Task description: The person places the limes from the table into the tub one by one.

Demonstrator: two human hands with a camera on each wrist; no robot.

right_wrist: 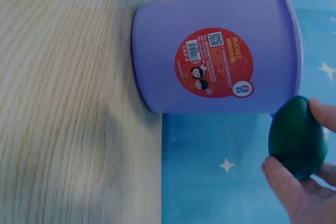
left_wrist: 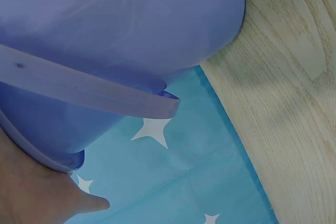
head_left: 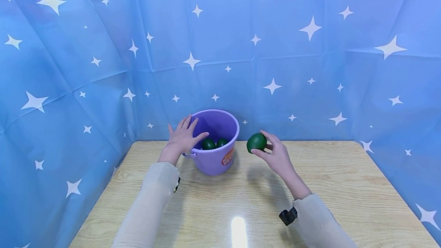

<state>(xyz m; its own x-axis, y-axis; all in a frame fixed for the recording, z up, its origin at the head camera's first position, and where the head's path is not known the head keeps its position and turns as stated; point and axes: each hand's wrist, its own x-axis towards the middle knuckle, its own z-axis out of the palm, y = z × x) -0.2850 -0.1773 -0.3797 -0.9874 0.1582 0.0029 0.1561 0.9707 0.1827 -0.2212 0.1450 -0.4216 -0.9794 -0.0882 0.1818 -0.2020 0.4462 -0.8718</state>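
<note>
Head view: near the table's (head_left: 344, 186) back edge stands a purple bucket (head_left: 220, 160) with 2 green balls (head_left: 208, 144) inside. The left hand (head_left: 182, 139), fingers spread, rests on its rim; the right hand (head_left: 277, 156) pinches a 3rd green ball (head_left: 256, 142) just beside the bucket.

Left wrist: the palm (left_wrist: 31, 192) touches the rim.

Right wrist: fingertips (right_wrist: 286, 182) clasp the ball. Judged mid-carry; next needs lifting it over the rim.
</note>
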